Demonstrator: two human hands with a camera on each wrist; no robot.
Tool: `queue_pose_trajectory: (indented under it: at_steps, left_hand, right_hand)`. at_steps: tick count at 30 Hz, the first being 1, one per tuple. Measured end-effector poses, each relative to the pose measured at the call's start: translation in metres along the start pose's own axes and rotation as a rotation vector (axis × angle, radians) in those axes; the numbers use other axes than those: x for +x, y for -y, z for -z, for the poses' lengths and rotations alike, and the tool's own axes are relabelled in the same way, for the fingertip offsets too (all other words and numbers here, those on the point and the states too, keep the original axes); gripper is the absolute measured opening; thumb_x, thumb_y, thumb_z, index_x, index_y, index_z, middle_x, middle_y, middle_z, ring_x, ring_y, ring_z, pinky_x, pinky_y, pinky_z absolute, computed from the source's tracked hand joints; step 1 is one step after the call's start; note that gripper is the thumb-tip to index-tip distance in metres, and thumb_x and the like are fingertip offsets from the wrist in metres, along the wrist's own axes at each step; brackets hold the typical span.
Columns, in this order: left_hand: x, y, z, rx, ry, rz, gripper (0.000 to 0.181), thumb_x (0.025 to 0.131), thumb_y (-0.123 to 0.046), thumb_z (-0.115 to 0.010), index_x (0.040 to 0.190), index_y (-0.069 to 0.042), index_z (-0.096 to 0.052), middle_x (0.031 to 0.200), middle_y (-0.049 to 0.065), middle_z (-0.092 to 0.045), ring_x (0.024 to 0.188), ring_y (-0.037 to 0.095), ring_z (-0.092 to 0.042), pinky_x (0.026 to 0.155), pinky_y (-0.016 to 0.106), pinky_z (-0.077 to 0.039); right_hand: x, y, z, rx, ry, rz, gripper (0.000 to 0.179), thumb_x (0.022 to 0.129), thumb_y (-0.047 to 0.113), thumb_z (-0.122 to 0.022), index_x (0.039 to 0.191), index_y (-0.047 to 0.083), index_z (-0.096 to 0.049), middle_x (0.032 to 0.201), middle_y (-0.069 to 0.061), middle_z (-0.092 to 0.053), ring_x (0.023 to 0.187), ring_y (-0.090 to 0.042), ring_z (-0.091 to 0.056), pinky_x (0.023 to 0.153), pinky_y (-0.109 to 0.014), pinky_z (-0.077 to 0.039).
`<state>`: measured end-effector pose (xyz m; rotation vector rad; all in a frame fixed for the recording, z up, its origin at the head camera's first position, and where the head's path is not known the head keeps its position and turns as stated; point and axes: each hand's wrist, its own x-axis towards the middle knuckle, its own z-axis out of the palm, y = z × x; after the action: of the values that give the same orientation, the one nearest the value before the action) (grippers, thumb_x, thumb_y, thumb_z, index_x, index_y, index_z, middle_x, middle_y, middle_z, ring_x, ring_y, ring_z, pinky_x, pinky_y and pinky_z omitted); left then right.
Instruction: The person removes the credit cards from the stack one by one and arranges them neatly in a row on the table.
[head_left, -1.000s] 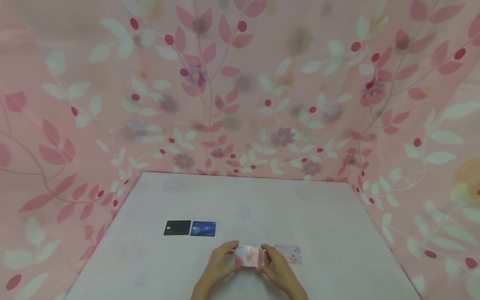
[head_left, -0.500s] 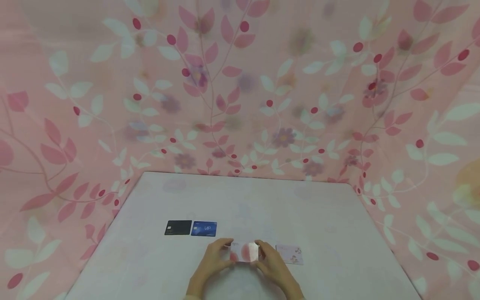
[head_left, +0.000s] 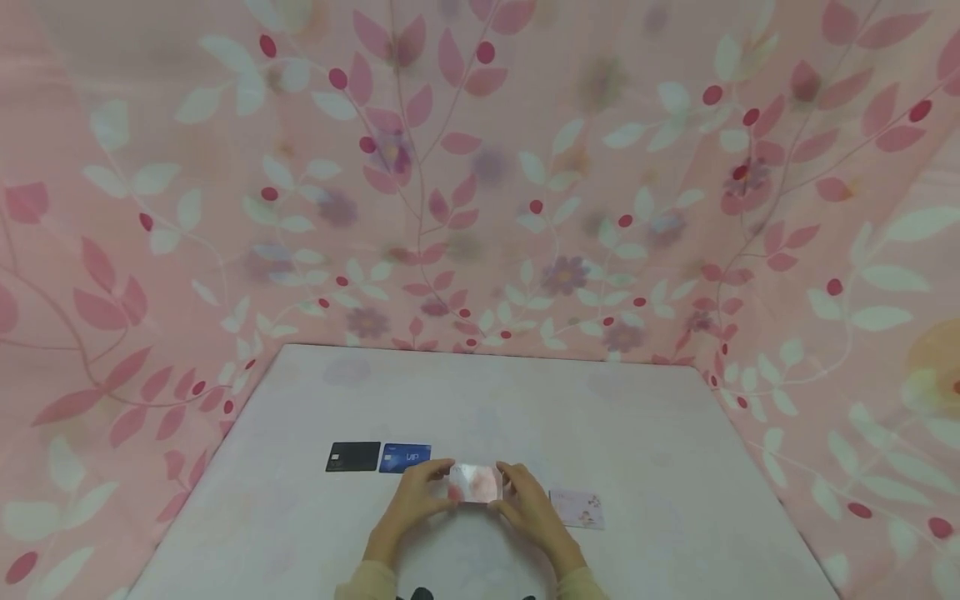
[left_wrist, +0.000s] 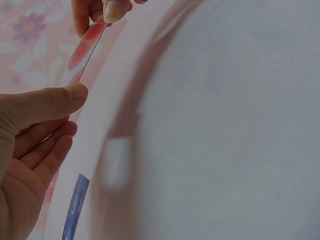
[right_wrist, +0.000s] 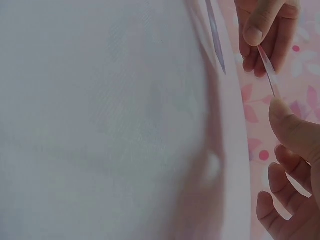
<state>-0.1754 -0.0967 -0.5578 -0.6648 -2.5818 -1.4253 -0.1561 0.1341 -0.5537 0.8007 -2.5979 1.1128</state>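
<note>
Both hands hold a pink and white card [head_left: 476,484] by its two short ends, raised above the table in the head view. My left hand [head_left: 416,497] pinches the left end between thumb and fingers. At the right end my right hand [head_left: 528,504] does the same. In the left wrist view the card [left_wrist: 89,50] appears nearly edge-on, its face showing red patches. Just beyond the left hand lies a blue VIP card [head_left: 406,457], its lower right corner covered by the fingers. To the right of the right hand rests a pale pink patterned card [head_left: 577,509].
A black card [head_left: 354,457] with a chip lies left of the blue one, the two almost side by side. The white table [head_left: 487,392] extends behind the cards. Pink floral fabric [head_left: 480,208] stands around its back and sides.
The two hands have carried the held card forward and slightly left, away from the pale pink card. Its tilt and glare have shifted. The cards on the table have stayed put.
</note>
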Motion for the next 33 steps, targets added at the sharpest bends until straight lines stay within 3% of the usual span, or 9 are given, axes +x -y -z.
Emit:
queue_pose_trajectory:
  at_steps: [7, 15, 20, 25, 33]
  left_hand:
    - [0.013, 0.011, 0.003, -0.024, 0.044, 0.034, 0.057, 0.064, -0.003, -0.082, 0.115, 0.010, -0.058, 0.109, 0.023, -0.064, 0.100, 0.036, -0.062, 0.086, 0.043, -0.050]
    - [0.028, 0.020, 0.004, 0.012, 0.020, 0.075, 0.056, 0.064, -0.002, -0.081, 0.114, 0.010, -0.059, 0.106, 0.021, -0.065, 0.098, 0.034, -0.062, 0.085, 0.043, -0.050]
    - [0.035, 0.025, 0.003, 0.001, 0.008, 0.104, 0.058, 0.060, -0.002, -0.082, 0.113, 0.010, -0.060, 0.100, 0.018, -0.067, 0.088, 0.030, -0.063, 0.079, 0.039, -0.052]
    - [0.036, 0.031, 0.001, -0.047, 0.012, 0.144, 0.059, 0.060, 0.003, -0.081, 0.113, 0.013, -0.059, 0.091, 0.016, -0.067, 0.079, 0.025, -0.064, 0.074, 0.034, -0.054]
    - [0.034, 0.041, -0.004, -0.033, -0.017, 0.154, 0.055, 0.061, 0.001, -0.080, 0.112, 0.011, -0.060, 0.089, 0.013, -0.067, 0.076, 0.019, -0.062, 0.070, 0.028, -0.053]
  right_hand:
    - [0.011, -0.008, -0.006, -0.032, -0.022, -0.006, 0.056, 0.078, 0.013, -0.074, 0.124, -0.010, -0.050, 0.100, -0.009, -0.057, 0.081, -0.018, -0.051, 0.073, -0.028, -0.047]
    - [0.028, -0.028, -0.016, -0.033, -0.028, -0.008, 0.055, 0.079, 0.014, -0.073, 0.125, -0.008, -0.051, 0.101, -0.009, -0.057, 0.084, -0.018, -0.053, 0.076, -0.031, -0.048]
    - [0.035, -0.034, -0.018, -0.008, -0.004, -0.058, 0.055, 0.082, 0.018, -0.072, 0.126, -0.006, -0.051, 0.102, -0.006, -0.056, 0.088, -0.018, -0.054, 0.079, -0.034, -0.048]
    - [0.038, -0.036, -0.021, 0.025, 0.030, -0.091, 0.055, 0.082, 0.019, -0.071, 0.127, -0.006, -0.051, 0.103, -0.006, -0.057, 0.090, -0.018, -0.054, 0.081, -0.034, -0.047]
    - [0.043, -0.038, -0.024, 0.041, 0.083, -0.167, 0.058, 0.081, 0.019, -0.072, 0.129, -0.004, -0.050, 0.102, -0.005, -0.056, 0.086, -0.012, -0.048, 0.078, -0.030, -0.045]
